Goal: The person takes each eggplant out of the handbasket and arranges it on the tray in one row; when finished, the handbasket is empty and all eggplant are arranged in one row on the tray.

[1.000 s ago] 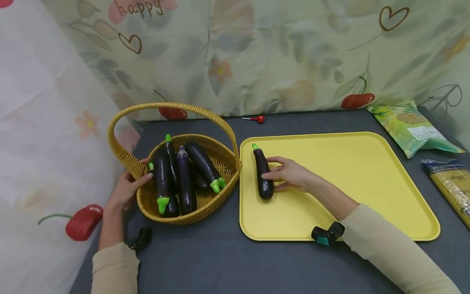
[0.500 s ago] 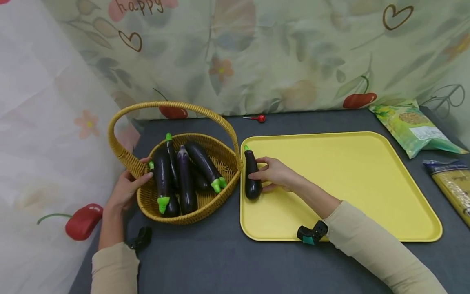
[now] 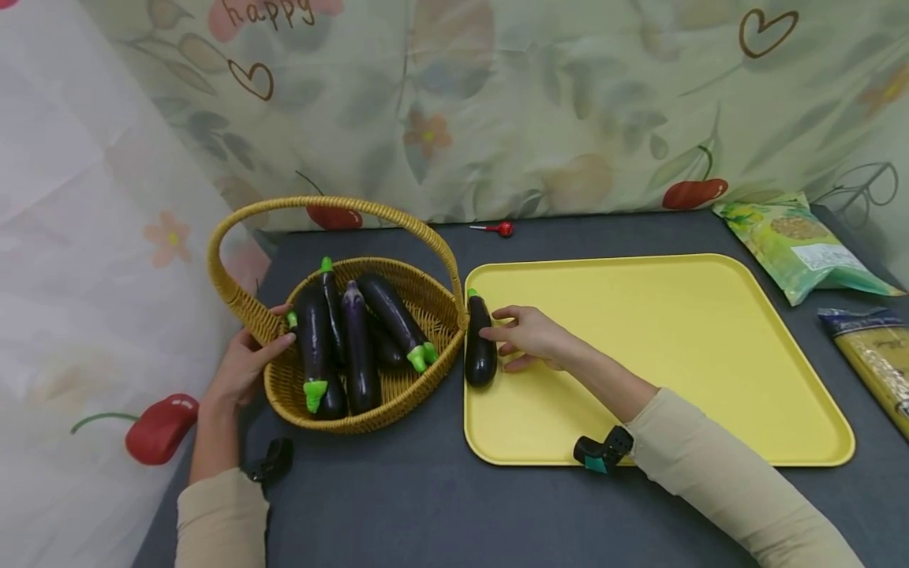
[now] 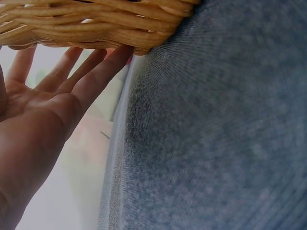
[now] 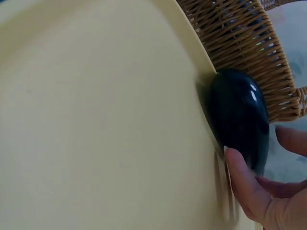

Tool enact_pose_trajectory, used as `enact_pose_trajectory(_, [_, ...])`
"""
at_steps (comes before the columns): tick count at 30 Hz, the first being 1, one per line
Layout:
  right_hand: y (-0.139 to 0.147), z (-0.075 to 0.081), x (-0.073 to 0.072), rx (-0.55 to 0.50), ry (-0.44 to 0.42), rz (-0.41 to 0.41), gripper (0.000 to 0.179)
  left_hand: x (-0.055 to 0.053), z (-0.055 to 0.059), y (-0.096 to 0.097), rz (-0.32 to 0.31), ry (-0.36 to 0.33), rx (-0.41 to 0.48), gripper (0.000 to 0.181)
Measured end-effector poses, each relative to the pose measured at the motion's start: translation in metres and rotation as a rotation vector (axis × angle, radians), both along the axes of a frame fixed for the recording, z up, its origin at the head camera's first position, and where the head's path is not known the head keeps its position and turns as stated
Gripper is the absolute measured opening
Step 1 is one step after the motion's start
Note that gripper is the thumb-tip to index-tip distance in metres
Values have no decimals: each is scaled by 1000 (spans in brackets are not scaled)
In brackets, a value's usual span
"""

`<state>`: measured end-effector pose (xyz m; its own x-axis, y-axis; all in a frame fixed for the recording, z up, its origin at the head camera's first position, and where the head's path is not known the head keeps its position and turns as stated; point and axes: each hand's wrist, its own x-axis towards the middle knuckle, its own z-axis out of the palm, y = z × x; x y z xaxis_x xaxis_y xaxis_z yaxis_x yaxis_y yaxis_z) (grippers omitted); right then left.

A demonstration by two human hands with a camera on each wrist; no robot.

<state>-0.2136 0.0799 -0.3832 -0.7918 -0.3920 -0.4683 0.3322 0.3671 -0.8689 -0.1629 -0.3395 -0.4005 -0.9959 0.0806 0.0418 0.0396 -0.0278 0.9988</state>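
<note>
An eggplant (image 3: 480,347) with a green stem lies along the left edge of the yellow tray (image 3: 639,379), right beside the basket. My right hand (image 3: 536,339) is at its right side with fingers spread; one fingertip touches or nearly touches it. In the right wrist view, a finger of the right hand (image 5: 283,201) meets the eggplant's dark skin (image 5: 240,110), while another stands apart. My left hand (image 3: 245,367) grips the left rim of the wicker basket (image 3: 319,426), thumb over the edge. The left wrist view has its fingers (image 4: 91,79) against the basket's weave (image 4: 96,24).
Several eggplants (image 3: 360,347) fill the basket, under its tall arched handle (image 3: 341,207). A red-headed item (image 3: 504,229) lies behind the tray. Two food bags, one green (image 3: 802,244) and one yellowish (image 3: 873,347), lie to the tray's right.
The right hand has carried the eggplant leftward to the tray's left edge, and its fingers have loosened from it. The left hand and basket have stayed still.
</note>
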Motion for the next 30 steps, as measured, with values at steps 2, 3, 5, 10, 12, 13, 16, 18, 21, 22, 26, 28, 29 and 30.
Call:
enact_pose_trajectory(2, [2, 1, 0, -5, 8, -4, 62, 1, 0, 0, 2, -5, -2, 39])
enact_pose_trajectory(3, [3, 3, 0, -8, 15, -4, 61, 1, 0, 0, 3, -5, -1, 39])
enact_pose_trajectory(5, [6, 6, -1, -13, 24, -7, 58, 1, 0, 0, 2, -3, 1, 39])
enact_pose_trajectory(10, [17, 18, -4, -30, 34, 79, 51, 1, -1, -1, -2, 10, 13, 39])
enact_pose_trajectory(12, [21, 24, -5, -41, 19, 143, 50, 1, -1, -2, -3, 12, 16, 39])
enact_pose_trajectory(13, [23, 27, -5, -45, 11, 177, 49, 1, -1, -2, -4, 12, 18, 39])
enact_pose_trajectory(16, [27, 35, -6, -75, -26, 274, 46, 1, -1, -3, -6, 15, 12, 40])
enact_pose_trajectory(18, [28, 39, -6, -116, -48, 348, 45, 0, -1, -3, -9, 15, 12, 40])
enact_pose_trajectory(21, [26, 41, -5, -215, -100, 444, 46, 0, -1, -3, -14, 17, 8, 40])
enact_pose_trajectory(22, [24, 41, -4, -251, -118, 473, 46, 0, -1, -3, -15, 18, 7, 40])
enact_pose_trajectory(26, [11, 43, 2, -367, -169, 535, 47, 0, -1, -2, -19, 22, 5, 40])
enact_pose_trajectory(28, [2, 45, 6, -408, -178, 547, 47, 0, -1, -2, -22, 25, 8, 40])
enact_pose_trajectory(29, [-4, 46, 8, -428, -179, 545, 47, 0, 0, -1, -23, 27, 10, 40])
enact_pose_trajectory(30, [-9, 47, 10, -446, -182, 538, 48, 0, 0, -1, -24, 28, 14, 41])
